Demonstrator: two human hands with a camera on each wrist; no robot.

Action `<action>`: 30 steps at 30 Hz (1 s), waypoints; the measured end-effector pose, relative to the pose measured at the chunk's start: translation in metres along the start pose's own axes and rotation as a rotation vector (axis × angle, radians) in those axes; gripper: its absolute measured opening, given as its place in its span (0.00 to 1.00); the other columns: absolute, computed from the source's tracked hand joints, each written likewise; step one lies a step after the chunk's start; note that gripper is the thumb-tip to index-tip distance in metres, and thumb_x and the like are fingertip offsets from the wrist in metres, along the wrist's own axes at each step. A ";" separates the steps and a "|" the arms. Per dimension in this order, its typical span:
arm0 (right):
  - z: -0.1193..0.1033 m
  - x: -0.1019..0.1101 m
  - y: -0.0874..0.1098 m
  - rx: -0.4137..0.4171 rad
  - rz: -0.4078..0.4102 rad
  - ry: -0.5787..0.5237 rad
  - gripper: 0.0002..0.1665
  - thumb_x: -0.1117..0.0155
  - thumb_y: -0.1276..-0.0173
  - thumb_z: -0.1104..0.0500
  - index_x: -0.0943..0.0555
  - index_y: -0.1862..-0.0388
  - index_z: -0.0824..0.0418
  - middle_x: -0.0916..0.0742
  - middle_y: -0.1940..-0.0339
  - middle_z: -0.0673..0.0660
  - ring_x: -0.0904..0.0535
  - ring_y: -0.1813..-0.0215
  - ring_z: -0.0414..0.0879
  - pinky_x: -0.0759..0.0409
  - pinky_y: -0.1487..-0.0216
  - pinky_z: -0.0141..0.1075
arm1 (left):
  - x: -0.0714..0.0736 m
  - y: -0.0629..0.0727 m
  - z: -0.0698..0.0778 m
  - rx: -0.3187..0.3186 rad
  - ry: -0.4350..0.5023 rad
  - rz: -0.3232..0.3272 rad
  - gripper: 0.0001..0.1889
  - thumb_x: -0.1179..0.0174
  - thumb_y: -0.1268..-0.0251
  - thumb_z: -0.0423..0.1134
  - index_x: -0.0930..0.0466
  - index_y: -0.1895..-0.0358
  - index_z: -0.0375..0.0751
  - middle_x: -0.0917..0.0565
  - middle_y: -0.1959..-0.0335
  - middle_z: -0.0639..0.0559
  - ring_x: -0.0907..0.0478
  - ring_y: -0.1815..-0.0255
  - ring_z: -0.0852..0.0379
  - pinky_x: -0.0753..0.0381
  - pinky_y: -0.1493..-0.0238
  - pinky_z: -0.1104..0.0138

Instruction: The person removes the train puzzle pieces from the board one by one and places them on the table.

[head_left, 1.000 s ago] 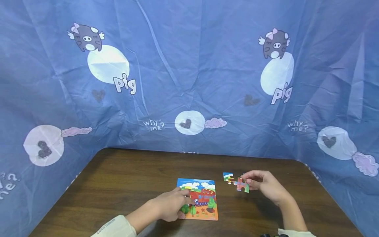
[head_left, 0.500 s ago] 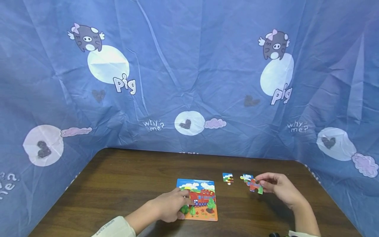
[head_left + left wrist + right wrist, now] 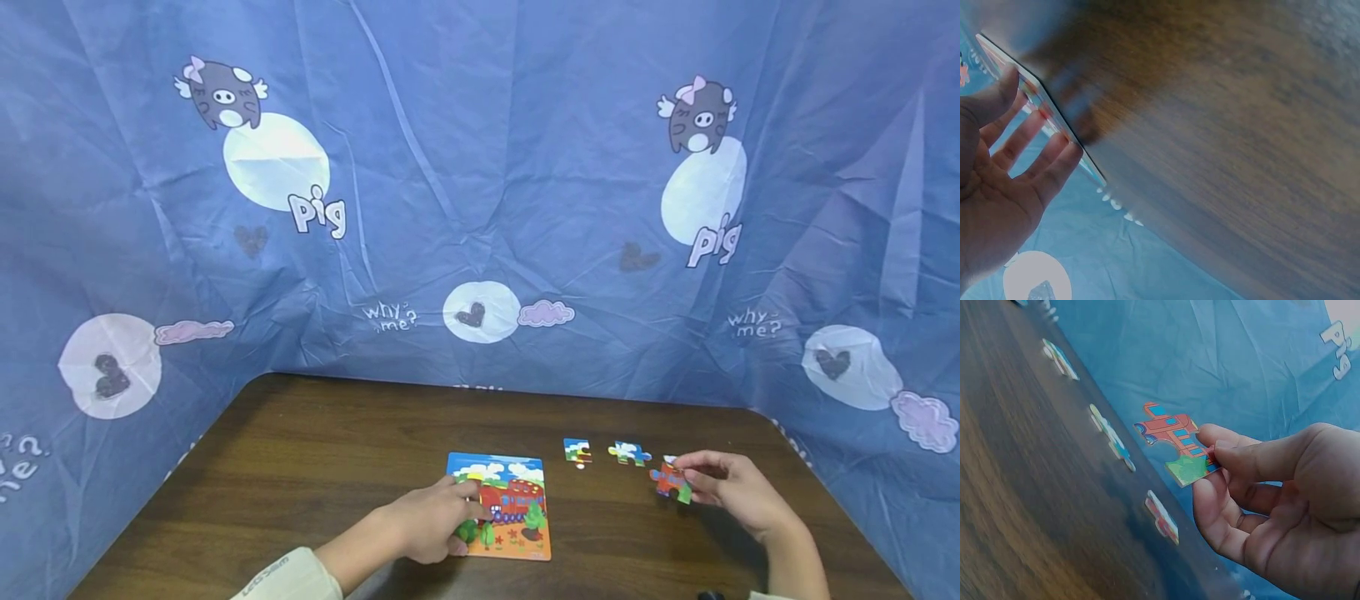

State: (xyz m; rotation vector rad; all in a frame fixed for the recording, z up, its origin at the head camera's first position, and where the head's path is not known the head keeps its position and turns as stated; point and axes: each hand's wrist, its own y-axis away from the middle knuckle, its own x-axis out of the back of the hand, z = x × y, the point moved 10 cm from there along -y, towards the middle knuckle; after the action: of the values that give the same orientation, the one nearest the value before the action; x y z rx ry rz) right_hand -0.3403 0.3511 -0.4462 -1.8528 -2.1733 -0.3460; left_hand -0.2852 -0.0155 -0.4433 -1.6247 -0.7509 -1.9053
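A jigsaw board [image 3: 517,546] with a red train or bus, clouds and green trees lies flat on the brown table. Resting on its left part is my left hand [image 3: 431,521], its fingers spread over the picture; in the left wrist view the fingertips [image 3: 1071,152] touch the board. My right hand [image 3: 738,496] pinches a jigsaw piece [image 3: 1175,434] between thumb and fingers, held above the table. That piece is red with blue windows and a green corner. Under and behind it, partly covered in the head view, lies another jigsaw piece [image 3: 1162,519].
Two more loose jigsaw pieces lie to the right of the board: one blue, green and yellow piece [image 3: 576,450] and one with white cloud on blue [image 3: 630,452]. A blue printed cloth [image 3: 480,208] hangs around the back and sides of the table [image 3: 337,450].
My right hand has moved right with the pinched piece, away from the board, uncovering the cloud piece and passing over to the rightmost one. My left hand stays on the board.
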 end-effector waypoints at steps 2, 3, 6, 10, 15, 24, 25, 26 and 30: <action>0.004 0.003 0.002 -0.012 0.009 0.011 0.18 0.40 0.25 0.69 0.24 0.43 0.83 0.14 0.51 0.58 0.16 0.56 0.39 0.12 0.55 0.38 | 0.001 0.000 0.001 -0.002 -0.001 0.006 0.26 0.27 0.39 0.45 0.17 0.36 0.57 0.23 0.42 0.60 0.27 0.44 0.56 0.17 0.46 0.65; 0.006 0.005 0.003 -0.025 0.011 0.016 0.18 0.41 0.25 0.69 0.24 0.43 0.83 0.14 0.50 0.59 0.17 0.56 0.39 0.12 0.55 0.39 | 0.000 0.000 0.001 -0.002 0.000 0.005 0.26 0.27 0.39 0.45 0.17 0.36 0.58 0.23 0.41 0.60 0.27 0.44 0.56 0.17 0.46 0.65; 0.011 0.008 0.005 -0.052 0.005 0.035 0.18 0.42 0.24 0.69 0.24 0.42 0.82 0.14 0.49 0.62 0.17 0.54 0.40 0.12 0.54 0.39 | 0.001 -0.001 0.001 -0.004 0.001 0.006 0.26 0.27 0.39 0.45 0.17 0.36 0.58 0.23 0.38 0.58 0.27 0.44 0.55 0.18 0.45 0.64; 0.017 0.010 0.006 -0.077 -0.007 0.023 0.18 0.42 0.23 0.69 0.25 0.42 0.82 0.14 0.49 0.60 0.17 0.54 0.40 0.13 0.54 0.39 | 0.000 -0.001 0.001 -0.005 0.002 -0.002 0.26 0.28 0.38 0.45 0.18 0.36 0.58 0.23 0.38 0.58 0.27 0.43 0.55 0.18 0.44 0.64; 0.021 0.012 0.007 -0.073 -0.015 0.004 0.18 0.42 0.24 0.69 0.25 0.42 0.83 0.14 0.51 0.59 0.17 0.55 0.41 0.12 0.55 0.39 | -0.002 -0.001 -0.002 0.004 0.004 -0.012 0.26 0.28 0.38 0.46 0.19 0.35 0.59 0.24 0.38 0.59 0.27 0.41 0.55 0.18 0.43 0.64; 0.032 0.014 0.009 -0.100 -0.033 0.015 0.17 0.41 0.25 0.69 0.23 0.43 0.82 0.13 0.49 0.57 0.17 0.56 0.41 0.13 0.55 0.38 | -0.003 0.000 -0.003 0.012 0.010 -0.021 0.26 0.28 0.37 0.46 0.19 0.35 0.59 0.24 0.36 0.59 0.27 0.41 0.56 0.18 0.44 0.64; 0.032 0.013 0.009 -0.097 -0.032 0.016 0.18 0.42 0.25 0.69 0.24 0.44 0.82 0.14 0.49 0.57 0.17 0.57 0.41 0.13 0.56 0.37 | -0.004 0.000 -0.003 0.012 0.013 -0.022 0.26 0.28 0.37 0.46 0.19 0.35 0.59 0.24 0.37 0.60 0.27 0.41 0.56 0.18 0.45 0.64; 0.033 0.013 0.009 -0.098 -0.030 0.016 0.18 0.42 0.25 0.69 0.24 0.44 0.83 0.14 0.50 0.57 0.18 0.58 0.41 0.13 0.56 0.37 | -0.004 0.000 -0.003 0.014 0.015 -0.022 0.26 0.28 0.37 0.46 0.19 0.35 0.59 0.24 0.37 0.60 0.27 0.41 0.56 0.18 0.45 0.64; 0.034 0.011 0.010 -0.108 -0.036 0.029 0.17 0.42 0.25 0.70 0.24 0.44 0.83 0.15 0.49 0.59 0.18 0.58 0.42 0.13 0.57 0.37 | -0.004 0.000 -0.004 0.019 0.022 -0.024 0.25 0.28 0.37 0.46 0.19 0.35 0.60 0.25 0.36 0.59 0.28 0.40 0.55 0.18 0.44 0.64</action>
State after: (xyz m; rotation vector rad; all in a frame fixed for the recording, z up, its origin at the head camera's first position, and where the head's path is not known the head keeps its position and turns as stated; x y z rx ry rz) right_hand -0.3339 0.3744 -0.4742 -1.8537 -2.2109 -0.5036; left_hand -0.2874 -0.0176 -0.4473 -1.5881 -0.7808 -1.9244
